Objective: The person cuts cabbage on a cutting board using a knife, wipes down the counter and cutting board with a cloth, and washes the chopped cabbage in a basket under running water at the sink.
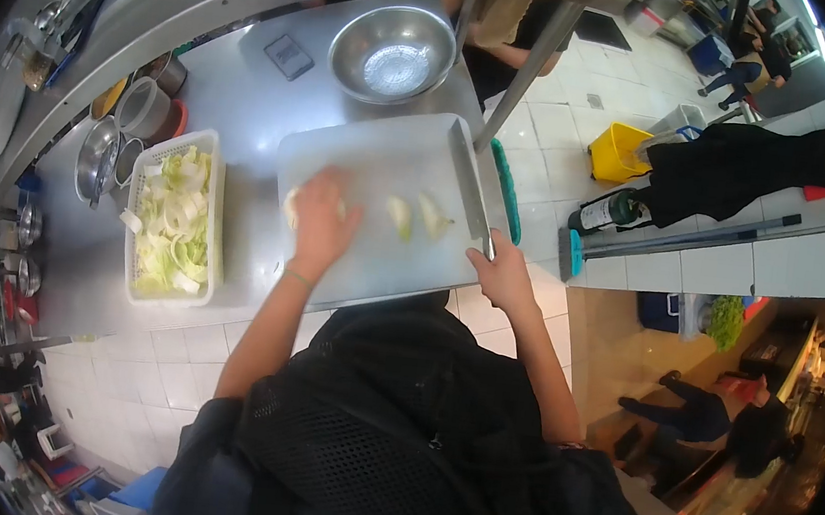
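Steel-bladed knife (468, 178) is held by its handle in the closed right grip (502, 267), blade along the right side of the white cutting board (373, 158) on the worktop (234, 88). Pale vegetable piece (291, 207) is partly covered by the blurred left grip (324, 216); whether it is clasped cannot be told. Two pale wedges (399, 217) are left loose between. Vegetable is judged light, crisp, perhaps slippery; best steadied from above. Knife: stiff, best taken by handle.
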Tool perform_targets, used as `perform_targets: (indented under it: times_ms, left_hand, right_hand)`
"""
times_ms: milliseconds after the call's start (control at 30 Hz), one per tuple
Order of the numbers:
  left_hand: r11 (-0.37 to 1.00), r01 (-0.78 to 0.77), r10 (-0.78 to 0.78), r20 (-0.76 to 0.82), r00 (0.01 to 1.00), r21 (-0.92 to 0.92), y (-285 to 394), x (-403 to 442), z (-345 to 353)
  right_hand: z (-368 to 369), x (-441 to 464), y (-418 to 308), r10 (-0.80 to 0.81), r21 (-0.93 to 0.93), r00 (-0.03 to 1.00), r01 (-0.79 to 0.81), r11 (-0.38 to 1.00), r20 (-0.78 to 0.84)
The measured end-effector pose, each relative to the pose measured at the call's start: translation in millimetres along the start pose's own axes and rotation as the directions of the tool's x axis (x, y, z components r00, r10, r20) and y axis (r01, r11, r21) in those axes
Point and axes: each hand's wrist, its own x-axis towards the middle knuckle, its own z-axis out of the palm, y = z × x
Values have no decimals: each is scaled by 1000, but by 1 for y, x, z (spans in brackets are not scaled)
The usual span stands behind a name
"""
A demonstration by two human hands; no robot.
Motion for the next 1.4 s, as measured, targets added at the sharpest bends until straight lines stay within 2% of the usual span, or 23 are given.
perform_targets:
  times_ms: [33,67,100,133,200,267,433,567,633,667,733,767,833,967,1033,1167,1200,1233,1267,1300,1333,1367,1400]
  left_hand:
    - [982,-104,104,-10,995,-156,11,3,7]
    - [982,-104,103,-9,995,-160,20,5,11]
    - [975,-153,166,67,984,-163,31,8,13]
    - [965,-199,223,137,965,-170,37,10,16]
    - [959,-127,172,162,972,-255,21,-2,29]
    - [945,-62,135,207,969,-322,12,-17,35]
    - [870,101,-47,122,991,-483,-2,-45,39]
    - [874,121,-95,78,992,-470,5,-40,47]
    - [928,272,-251,112,961,-253,33,-32,36]
    - [927,279,-260,108,960,-250,41,-30,38]
    - [983,183,-182,75,980,0,53,-25,44]
    - [982,189,-189,74,979,-1,52,-24,46]
    - [976,216,-205,251,946,-15,49,-19,52]
    - [976,209,-182,305,935,-56,44,-21,60]
    - [968,209,-162,293,942,-136,42,-19,56]
    - [936,280,-214,287,934,-215,35,-15,62]
    - [910,275,-200,253,947,-309,27,-16,73]
    - [883,264,-197,205,959,-388,14,-15,72]
    - [894,280,-230,177,957,-350,11,-15,58]
    - [777,365,-307,196,931,-513,18,-16,41]
    - [620,419,-366,228,902,-664,20,-16,25]
    - [628,422,-383,213,899,-654,8,-18,9]
    - [695,319,-406,15,914,-645,-8,-23,-9]
  right_hand:
    - [0,1,3,129,-9,990,-128,992,66]
    - [0,1,7,256,-30,957,-255,967,132]
    - [6,-1,18,258,-40,957,-255,966,135]
    - [16,-4,29,163,-84,984,-157,984,72]
    - [20,-3,33,50,-140,998,-45,989,31]
    - [17,-4,16,123,-203,990,-108,973,67]
    - [24,-3,22,156,-183,986,-141,973,66]
    - [20,0,26,129,-176,988,-112,978,90]
    - [21,1,25,107,-168,989,-89,982,98]
    - [21,0,22,133,-149,987,-118,982,90]
    - [21,-1,18,161,-132,983,-149,980,88]
    - [21,-1,16,165,-148,982,-149,978,97]
    - [20,1,19,157,-170,982,-137,976,107]
    - [22,-1,15,173,-149,982,-160,976,80]
    - [23,-2,13,225,-131,971,-213,968,85]
    - [29,-6,37,168,-180,985,-158,971,41]
    - [33,-4,41,96,-201,995,-92,975,10]
    - [31,-2,36,194,-133,980,-187,973,39]
    - [29,-2,29,150,-119,988,-145,982,32]
    - [35,-2,40,66,-122,998,-66,990,-3]
    - [31,-1,27,148,-87,988,-144,986,50]
    - [24,-1,14,238,-66,967,-232,970,95]
    - [27,0,17,232,-63,967,-227,972,105]
